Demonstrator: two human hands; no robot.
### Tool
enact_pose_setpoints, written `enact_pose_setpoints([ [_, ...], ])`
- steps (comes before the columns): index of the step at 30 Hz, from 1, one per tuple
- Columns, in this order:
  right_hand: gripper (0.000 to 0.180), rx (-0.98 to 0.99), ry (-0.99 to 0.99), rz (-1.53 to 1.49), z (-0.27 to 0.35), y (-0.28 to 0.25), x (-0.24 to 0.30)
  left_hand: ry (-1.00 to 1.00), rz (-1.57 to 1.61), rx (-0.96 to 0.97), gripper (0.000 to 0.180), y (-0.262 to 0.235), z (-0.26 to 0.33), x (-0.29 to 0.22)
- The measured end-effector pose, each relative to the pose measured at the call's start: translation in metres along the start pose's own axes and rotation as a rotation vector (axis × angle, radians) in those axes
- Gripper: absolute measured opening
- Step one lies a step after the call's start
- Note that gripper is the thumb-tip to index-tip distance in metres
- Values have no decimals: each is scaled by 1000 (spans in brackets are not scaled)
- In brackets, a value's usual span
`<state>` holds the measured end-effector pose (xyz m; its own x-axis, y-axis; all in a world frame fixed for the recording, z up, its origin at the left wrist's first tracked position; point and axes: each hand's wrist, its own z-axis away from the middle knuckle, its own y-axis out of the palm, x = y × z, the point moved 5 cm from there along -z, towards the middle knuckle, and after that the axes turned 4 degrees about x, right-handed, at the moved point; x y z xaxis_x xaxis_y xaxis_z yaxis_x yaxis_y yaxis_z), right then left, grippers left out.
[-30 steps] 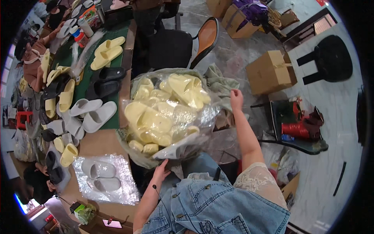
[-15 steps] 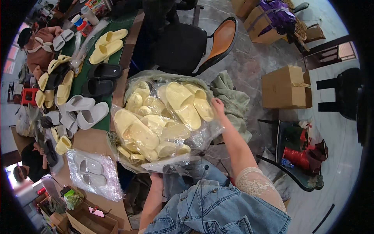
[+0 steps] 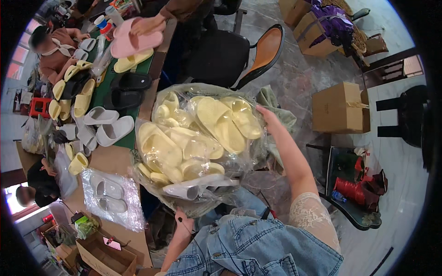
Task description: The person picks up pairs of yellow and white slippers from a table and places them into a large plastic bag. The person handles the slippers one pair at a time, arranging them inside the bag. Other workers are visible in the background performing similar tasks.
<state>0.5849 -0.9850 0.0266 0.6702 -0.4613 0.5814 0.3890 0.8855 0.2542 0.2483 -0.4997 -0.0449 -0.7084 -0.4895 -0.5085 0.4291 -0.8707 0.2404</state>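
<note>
In front of me is a greenish woven sack (image 3: 145, 184) full of yellow slippers (image 3: 212, 118) in clear plastic bags. A white or grey slipper (image 3: 186, 189) in plastic lies on the near side of the load. My right hand (image 3: 267, 117) is closed on the sack's right rim, its fingertips partly hidden. At the near edge, my left hand (image 3: 184, 221) grips the sack from below, with a thin dark cord passing over it. Across the table, another person's hand (image 3: 146, 24) holds a pair of pink slippers (image 3: 138, 41).
On the left, a long table (image 3: 106, 161) carries black slippers (image 3: 131, 82), white slippers (image 3: 115, 131) and a bagged white pair (image 3: 110, 195). An office chair (image 3: 212, 57) stands beyond the sack. To the right are a cardboard box (image 3: 338, 108) and a chair holding red material (image 3: 352, 186).
The sack has shifted slightly, and my left hand has moved down and shows more clearly at its near edge. Another person's arm has come in over the table with pink slippers.
</note>
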Motion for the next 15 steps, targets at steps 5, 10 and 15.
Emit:
enact_pose_setpoints([
  [5,39,-269,-79,390,121,51,47,-136,228,-134,44,67,62,-41],
  [10,46,100,-215,176,71,22,-24,107,-538,27,43,69,66,-61],
  [15,45,-10,-293,168,56,10,-59,-214,355,-28,38,27,20,-1],
])
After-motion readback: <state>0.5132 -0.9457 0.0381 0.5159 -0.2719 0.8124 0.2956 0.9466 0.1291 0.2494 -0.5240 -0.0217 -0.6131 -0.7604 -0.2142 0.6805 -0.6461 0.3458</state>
